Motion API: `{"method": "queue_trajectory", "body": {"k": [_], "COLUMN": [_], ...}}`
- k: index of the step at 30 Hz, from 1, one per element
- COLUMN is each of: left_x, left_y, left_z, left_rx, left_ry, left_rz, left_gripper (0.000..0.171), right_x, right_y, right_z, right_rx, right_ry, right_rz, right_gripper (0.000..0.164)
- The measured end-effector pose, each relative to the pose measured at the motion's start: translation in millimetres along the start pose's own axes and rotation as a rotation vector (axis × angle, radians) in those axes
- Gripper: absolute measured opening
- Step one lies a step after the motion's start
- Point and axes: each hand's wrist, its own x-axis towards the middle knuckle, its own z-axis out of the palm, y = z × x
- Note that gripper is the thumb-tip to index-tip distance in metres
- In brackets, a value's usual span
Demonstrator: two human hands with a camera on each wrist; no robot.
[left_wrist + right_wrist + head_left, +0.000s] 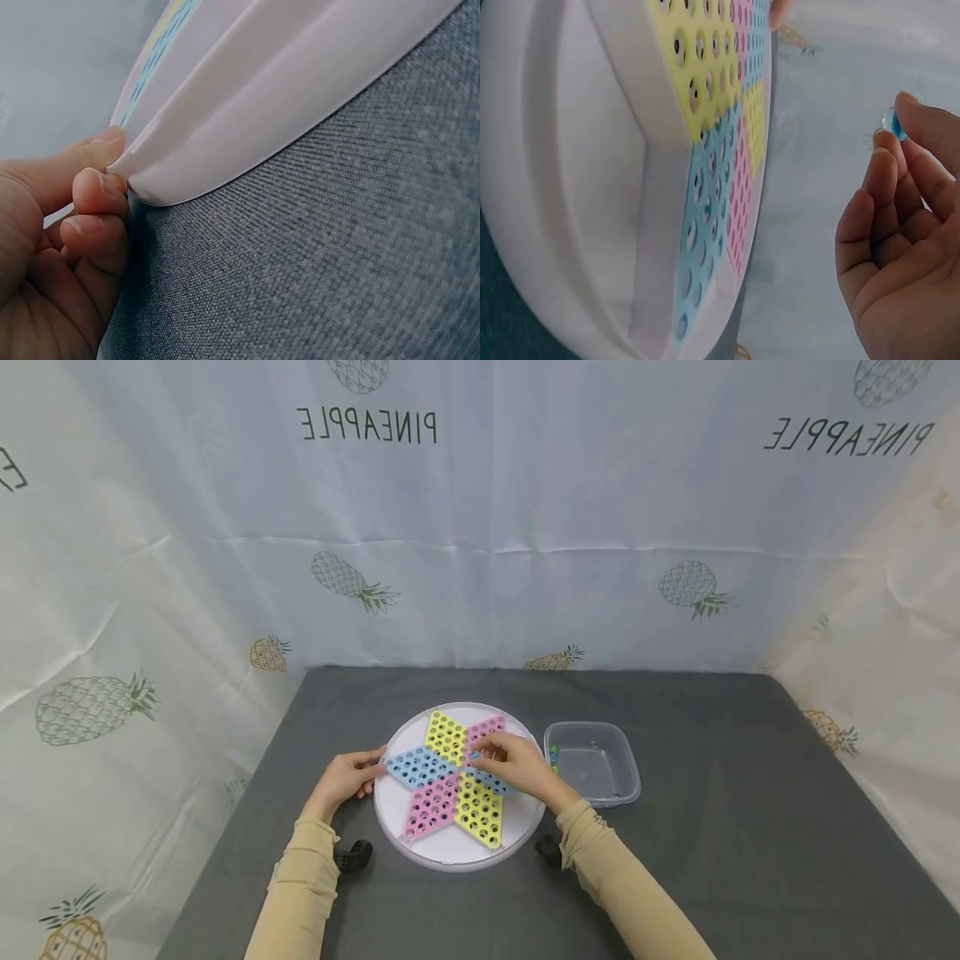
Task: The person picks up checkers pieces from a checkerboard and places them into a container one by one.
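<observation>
A round white Chinese checkers board [391, 810] lies on the table, its raised star made of yellow, pink and blue sections full of holes. My left hand [347, 778] pinches the board's left rim between thumb and fingers, seen close up in the left wrist view. Over the right side of the star, my right hand [521, 766] holds a clear marble with blue inside [892, 124] between thumb and index fingertip. That marble is raised above the holes in the right wrist view, the other fingers curled beneath it.
Just right of the board stands a clear plastic container [634, 781], with several green and blue marbles [554, 759] by its left side. Dark grey cloth [750, 827] covers the table. A white curtain [480, 510] printed with pineapples hangs behind and at both sides.
</observation>
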Motion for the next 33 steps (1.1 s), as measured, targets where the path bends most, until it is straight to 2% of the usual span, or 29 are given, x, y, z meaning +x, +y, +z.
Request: {"method": "queue_trajectory", "body": {"k": [4,10,19,26,33], "left_x": [1.2,0.9,-0.8,-2.8,-0.9], "left_y": [-0.5,-0.6,1.0,-0.7,0.0], "left_z": [0.2,0.8,-0.8,-0.6,-0.1], "left_rx": [-0.001,0.000,-0.006,-0.023,-0.016], "left_ry": [0.005,0.005,0.000,-0.019,-0.002], "left_rz": [0.004,0.008,-0.025,-0.034,-0.023], "left_gripper": [0.046,0.046,0.047,0.048,0.048], "right_x": [-6.9,-17.9,-31.3,-38.1,-42.9], "right_y": [3.0,9.6,20.5,34.9,52.5], "right_z": [-8.7,-21.7,-37.8,-49.7,-63.8], "right_rx": [0.016,0.039,0.063,0.081,0.024], "right_ry": [0.038,0.103,0.184,0.219,0.275], "right_rz": [-0.026,-0.014,0.045,0.138,0.177], "right_gripper": [0.028,0.028,0.025,0.030,0.034]}}
